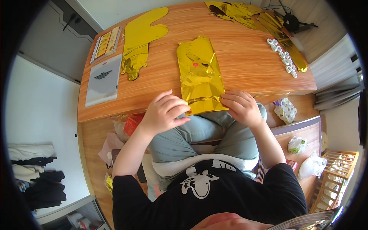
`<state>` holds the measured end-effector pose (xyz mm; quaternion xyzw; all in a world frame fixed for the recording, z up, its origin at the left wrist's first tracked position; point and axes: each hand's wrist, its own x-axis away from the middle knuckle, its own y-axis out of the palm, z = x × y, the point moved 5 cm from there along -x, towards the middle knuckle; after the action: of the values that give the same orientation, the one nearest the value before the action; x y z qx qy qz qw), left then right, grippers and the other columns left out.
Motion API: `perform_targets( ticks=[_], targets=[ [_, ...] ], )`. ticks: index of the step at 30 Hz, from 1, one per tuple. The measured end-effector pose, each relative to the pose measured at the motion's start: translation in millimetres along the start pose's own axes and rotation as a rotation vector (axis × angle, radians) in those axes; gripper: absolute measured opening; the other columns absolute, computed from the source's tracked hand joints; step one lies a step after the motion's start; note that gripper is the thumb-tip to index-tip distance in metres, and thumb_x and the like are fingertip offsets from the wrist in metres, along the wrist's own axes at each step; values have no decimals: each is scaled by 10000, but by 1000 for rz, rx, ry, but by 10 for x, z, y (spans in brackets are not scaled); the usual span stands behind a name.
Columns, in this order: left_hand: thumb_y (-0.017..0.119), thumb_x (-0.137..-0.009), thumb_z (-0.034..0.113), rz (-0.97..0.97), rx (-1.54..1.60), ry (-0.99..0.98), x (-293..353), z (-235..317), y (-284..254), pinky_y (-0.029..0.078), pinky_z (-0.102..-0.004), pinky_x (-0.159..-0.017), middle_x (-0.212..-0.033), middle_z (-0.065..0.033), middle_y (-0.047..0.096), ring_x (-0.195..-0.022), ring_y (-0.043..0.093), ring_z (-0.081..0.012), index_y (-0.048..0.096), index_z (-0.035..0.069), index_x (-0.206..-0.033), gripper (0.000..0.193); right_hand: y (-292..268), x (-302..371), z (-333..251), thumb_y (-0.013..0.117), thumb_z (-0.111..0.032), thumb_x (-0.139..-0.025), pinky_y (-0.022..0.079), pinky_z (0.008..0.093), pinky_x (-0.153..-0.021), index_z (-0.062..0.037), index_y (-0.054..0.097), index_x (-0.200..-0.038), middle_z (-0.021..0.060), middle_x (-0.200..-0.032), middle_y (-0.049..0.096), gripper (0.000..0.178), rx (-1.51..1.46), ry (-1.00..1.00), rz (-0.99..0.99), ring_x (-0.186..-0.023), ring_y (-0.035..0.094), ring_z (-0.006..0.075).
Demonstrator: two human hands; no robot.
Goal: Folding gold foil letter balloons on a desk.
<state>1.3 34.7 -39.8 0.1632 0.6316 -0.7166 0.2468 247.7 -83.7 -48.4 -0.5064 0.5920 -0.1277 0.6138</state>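
Observation:
A flat gold foil balloon (199,76) lies lengthwise on the wooden table in front of me, its near end folded in a crease and reaching the table's front edge. A small red spot (195,64) shows on its upper half. My left hand (165,112) is at the near left corner, fingers curled onto the foil's edge and the thumb just below. At the near right corner, my right hand (242,107) pinches the edge with its fingers bent over it; the thumb is mostly hidden.
More flat gold foil balloons (143,32) lie at the table's far left, and crumpled gold foil (239,15) at the far right. White rings (285,57) cluster at the right. A clear printed bag (103,81) and a flat box (106,45) sit at the left edge. Plastic bags (285,110) lie below.

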Motion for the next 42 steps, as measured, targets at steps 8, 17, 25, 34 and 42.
perform_targets(
  ticks=[8, 17, 25, 34, 42],
  targets=[
    [856, -719, 178, -62, -190, -306, -196, -62, 190, 371, -525, -1193, -1548, -179, 434, -1423, 441, -369, 499, 189, -1532, 888, 70, -88, -7, 836, -131, -660, 448, 460, -1073, -103, 659, -1258, 121, -1369, 596, 624, 76, 212, -94, -1308, 551, 347],
    [804, -813, 248, -222, -201, -311, -210, -105, 264, 286, -563, -1243, -1530, -217, 496, -1475, 414, -361, 498, 180, -1527, 779, 149, -360, 36, 718, -82, -802, 373, 492, -1172, -93, 466, -1512, 161, -1530, 497, 753, 211, 246, -228, -1421, 451, 368],
    [766, -852, 217, -166, -208, -260, -149, -91, 220, 359, -541, -1207, -1461, -160, 563, -1413, 490, -323, 509, 146, -1512, 712, 115, -347, 1, 603, 2, -842, 332, 495, -1217, -93, 486, -1497, 141, -1515, 519, 672, 171, 235, -254, -1441, 438, 350],
    [716, -863, 105, -136, -171, -181, -79, -145, 248, 443, -481, -1156, -1405, -127, 591, -1348, 555, -309, 592, 136, -1438, 588, 129, -283, 39, 652, -89, -907, 409, 504, -1167, -130, 627, -1359, 114, -1419, 596, 455, 152, 159, -195, -1343, 547, 337],
    [723, -871, 127, -135, -181, -143, -124, -142, 191, 503, -426, -1065, -1422, -51, 627, -1323, 587, -264, 625, 142, -1404, 542, 126, -303, 80, 678, -95, -902, 481, 495, -1122, -103, 641, -1331, 133, -1358, 647, 431, 79, 90, -124, -1295, 611, 351]
  ],
)
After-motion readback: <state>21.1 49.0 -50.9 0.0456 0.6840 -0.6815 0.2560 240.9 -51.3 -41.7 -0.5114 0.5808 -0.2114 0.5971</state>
